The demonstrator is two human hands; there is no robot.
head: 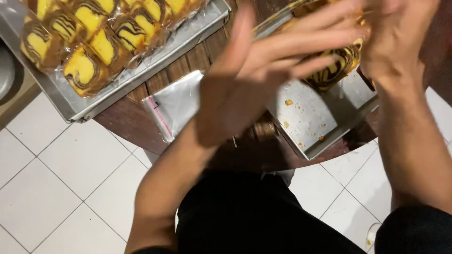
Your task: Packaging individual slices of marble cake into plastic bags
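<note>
Head view, looking down over a round dark wooden table (141,120) on white floor tiles (52,188). Left hand (263,70) raised above the table edge, motion-blurred, fingers spread and extended toward the right, nothing visibly in its grasp. Right hand (400,37) at upper right, also blurred; fingers curl inward at the top edge of frame, whether they pinch anything I cannot tell. Between and just under the two hands sits a slice of yellow-and-brown marbled cake (336,68), resting at the far end of a metal tray (310,122) whose near part is bare apart from crumbs, so slices seem to be taken from the far end. At upper left, a second metal tray (94,106) carries rows of marbled cake slices (84,33) each in clear wrap, packed edge to edge, probably to keep finished pieces apart from the unwrapped one. A stack of clear plastic bags (176,101) with a pink strip lies flat on the table between the trays, within easy reach of the left hand. Dark trousers (245,221) fill the lower frame.
</note>
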